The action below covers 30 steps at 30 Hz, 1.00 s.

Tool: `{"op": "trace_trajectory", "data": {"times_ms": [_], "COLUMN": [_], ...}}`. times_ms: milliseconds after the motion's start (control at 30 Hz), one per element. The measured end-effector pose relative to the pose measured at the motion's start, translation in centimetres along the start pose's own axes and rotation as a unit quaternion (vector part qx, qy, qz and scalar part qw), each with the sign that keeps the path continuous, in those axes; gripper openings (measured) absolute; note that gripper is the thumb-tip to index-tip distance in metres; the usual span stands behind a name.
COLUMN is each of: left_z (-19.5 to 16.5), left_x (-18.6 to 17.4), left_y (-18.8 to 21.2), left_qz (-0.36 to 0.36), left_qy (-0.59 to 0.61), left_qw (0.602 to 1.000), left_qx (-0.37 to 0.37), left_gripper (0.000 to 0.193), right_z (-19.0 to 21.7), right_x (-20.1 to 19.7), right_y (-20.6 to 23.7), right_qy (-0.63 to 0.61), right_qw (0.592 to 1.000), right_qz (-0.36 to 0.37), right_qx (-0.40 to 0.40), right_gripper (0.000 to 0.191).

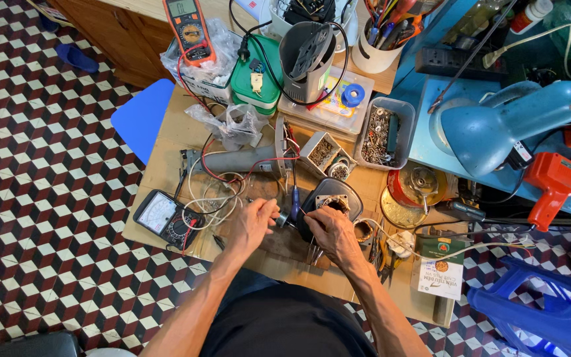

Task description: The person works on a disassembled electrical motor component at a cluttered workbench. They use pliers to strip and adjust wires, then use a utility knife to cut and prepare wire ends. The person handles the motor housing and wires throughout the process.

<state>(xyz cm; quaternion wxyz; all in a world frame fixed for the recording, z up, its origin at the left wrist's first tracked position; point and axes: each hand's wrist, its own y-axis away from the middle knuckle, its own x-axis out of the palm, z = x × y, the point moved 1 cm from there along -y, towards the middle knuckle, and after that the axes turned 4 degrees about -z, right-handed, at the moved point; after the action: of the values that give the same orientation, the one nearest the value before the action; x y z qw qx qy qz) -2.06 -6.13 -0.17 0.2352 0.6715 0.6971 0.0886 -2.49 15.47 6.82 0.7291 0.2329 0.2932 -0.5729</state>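
My left hand (pixel 254 223) grips a small dark part (pixel 283 220) near the middle of a low wooden workbench (pixel 166 142). My right hand (pixel 328 228) rests on a black appliance housing (pixel 334 196) with an open round hole, its fingers pinched on something small at the housing's left edge. Just above the two hands a blue-handled screwdriver (pixel 295 198) lies on the bench. Red and white wires (pixel 216 188) run from a grey casing (pixel 242 158) toward my left hand.
An analog multimeter (pixel 165 217) lies at the bench's left edge, an orange digital meter (pixel 189 30) at the back. Trays of screws (pixel 383 132), a cup of pens (pixel 378 39), a blue lamp (pixel 503 125), a red tool (pixel 553 185) and a blue plastic stool (pixel 543 311) stand right.
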Motion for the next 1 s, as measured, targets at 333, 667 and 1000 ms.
{"op": "trace_trajectory", "data": {"times_ms": [333, 667, 1000], "left_z": [-3.8, -5.2, -1.6], "left_x": [2.1, 1.1, 3.6], "left_y": [0.3, 0.4, -0.1], "left_qz": [0.052, 0.077, 0.109], "left_qy": [-0.080, -0.119, 0.134], "left_qw": [0.980, 0.981, 0.985], "left_qx": [0.174, 0.132, -0.012], "left_gripper": [0.028, 0.026, 0.022], "right_z": [-0.3, 0.6, 0.2], "right_x": [0.2, -0.1, 0.0], "right_y": [-0.1, -0.8, -1.5], "right_qy": [0.016, 0.014, -0.005], "right_qw": [1.000, 0.999, 0.998], "right_qz": [0.003, 0.027, 0.062], "right_qx": [-0.024, -0.030, -0.016], "right_gripper": [0.017, 0.021, 0.019]}}
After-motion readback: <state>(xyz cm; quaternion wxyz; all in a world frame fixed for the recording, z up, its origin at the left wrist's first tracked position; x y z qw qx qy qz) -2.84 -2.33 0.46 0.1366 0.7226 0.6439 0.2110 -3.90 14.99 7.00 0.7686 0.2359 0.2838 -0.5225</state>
